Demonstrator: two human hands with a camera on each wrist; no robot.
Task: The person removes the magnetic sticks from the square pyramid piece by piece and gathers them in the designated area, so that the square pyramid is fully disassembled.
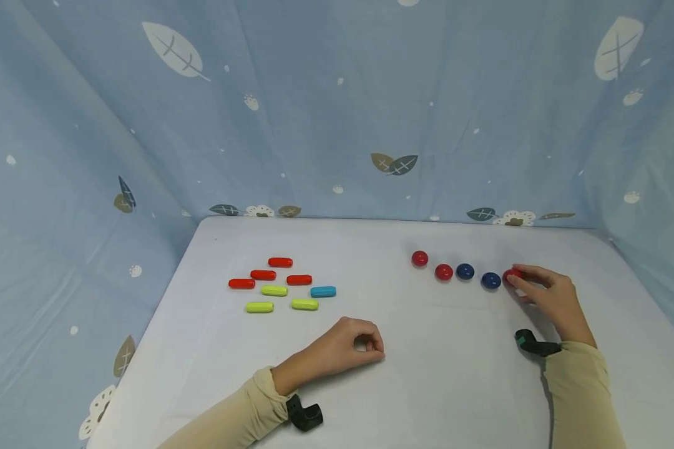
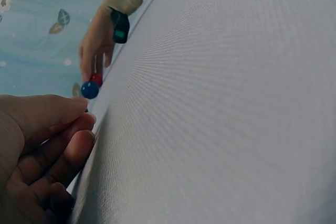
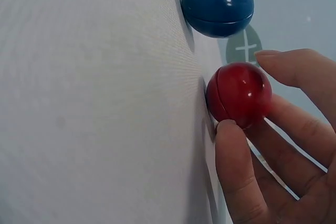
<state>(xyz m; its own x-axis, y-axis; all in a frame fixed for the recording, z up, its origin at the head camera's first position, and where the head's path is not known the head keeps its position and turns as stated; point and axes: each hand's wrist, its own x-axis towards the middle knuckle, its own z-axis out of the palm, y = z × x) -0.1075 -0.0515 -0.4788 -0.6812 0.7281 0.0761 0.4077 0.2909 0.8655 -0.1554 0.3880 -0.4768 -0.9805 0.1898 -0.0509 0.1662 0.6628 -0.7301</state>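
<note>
At the right of the table my right hand (image 1: pixel 545 293) holds a glossy red ball (image 3: pixel 239 95), with the thumb at its lower side and the fingers round the other side. The ball sits at the table surface and has a seam line. A dark blue ball (image 3: pixel 218 3) lies beside it, apart from the fingers. Farther left in the head view are another blue ball (image 1: pixel 465 271) and two red balls, one nearer (image 1: pixel 444 272) and one farther back (image 1: pixel 419 258). My left hand (image 1: pixel 342 346) rests on the table near the middle, fingers loosely curled toward the thumb, holding nothing.
On the left part of the table lie several short red sticks (image 1: pixel 263 274), three yellow-green sticks (image 1: pixel 274 290) and one blue stick (image 1: pixel 322 291). A pale blue curtain (image 1: pixel 326 112) with leaf prints hangs behind the white table (image 1: pixel 427 374). Both wrists carry a black camera mount (image 1: pixel 305 415).
</note>
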